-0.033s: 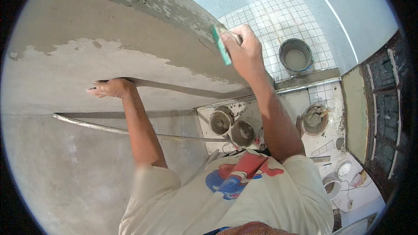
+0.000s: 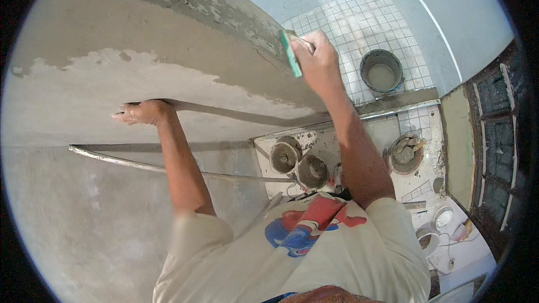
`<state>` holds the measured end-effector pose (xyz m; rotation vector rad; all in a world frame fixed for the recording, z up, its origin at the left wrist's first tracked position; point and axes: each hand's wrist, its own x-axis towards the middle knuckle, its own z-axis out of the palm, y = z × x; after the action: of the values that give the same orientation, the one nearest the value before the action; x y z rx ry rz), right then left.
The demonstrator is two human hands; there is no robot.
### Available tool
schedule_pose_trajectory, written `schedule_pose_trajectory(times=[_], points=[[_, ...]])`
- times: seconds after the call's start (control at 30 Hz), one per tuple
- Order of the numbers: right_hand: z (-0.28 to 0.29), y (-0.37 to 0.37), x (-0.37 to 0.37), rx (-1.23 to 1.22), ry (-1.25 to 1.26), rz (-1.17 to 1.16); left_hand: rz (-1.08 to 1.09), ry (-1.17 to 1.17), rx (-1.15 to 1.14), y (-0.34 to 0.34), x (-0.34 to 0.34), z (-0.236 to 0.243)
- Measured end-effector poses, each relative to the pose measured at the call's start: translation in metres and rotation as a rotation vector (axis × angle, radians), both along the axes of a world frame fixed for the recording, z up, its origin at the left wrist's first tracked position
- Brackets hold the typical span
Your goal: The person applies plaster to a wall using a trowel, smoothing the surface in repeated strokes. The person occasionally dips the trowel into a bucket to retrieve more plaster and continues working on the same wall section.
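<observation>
My right hand [image 2: 324, 59] grips the handle of a green-edged plastering float [image 2: 291, 53]. The float stands on edge at the right end of the plastered wall [image 2: 185, 73], by the wall's corner edge; whether its face touches the plaster cannot be made out. Darker, damp-looking plaster covers the upper band of this wall, with a paler, dry-looking area below. Further left, my left hand [image 2: 147, 113] rests against the paler part. Its fingers stretch out to the left and nothing shows in them.
A dark bucket of greyish water [image 2: 382, 71] stands on white floor tiles. Two mortar-smeared buckets [image 2: 313, 171] sit near my body, and a tub of mortar [image 2: 405, 154] is to the right. A long straight bar [image 2: 120, 161] leans along the left wall. A cable lies at lower right.
My right hand and the float have shifted slightly to the right, along the wall's edge. My left hand has stayed in place.
</observation>
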<state>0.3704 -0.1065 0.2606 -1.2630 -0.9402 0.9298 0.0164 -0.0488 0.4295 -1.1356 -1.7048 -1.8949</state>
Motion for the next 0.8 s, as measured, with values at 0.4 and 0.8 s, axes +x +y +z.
schedule_pose_trajectory(times=[0.4, 0.8], points=[[-0.039, 0.026, 0.006, -0.018, -0.113, -0.087, -0.005, 0.01, 0.047, 0.006, 0.006, 0.0], [-0.086, -0.089, -0.051, 0.357, -0.311, -0.37, -0.185, -0.151, 0.078, 0.0, 0.038, 0.004]])
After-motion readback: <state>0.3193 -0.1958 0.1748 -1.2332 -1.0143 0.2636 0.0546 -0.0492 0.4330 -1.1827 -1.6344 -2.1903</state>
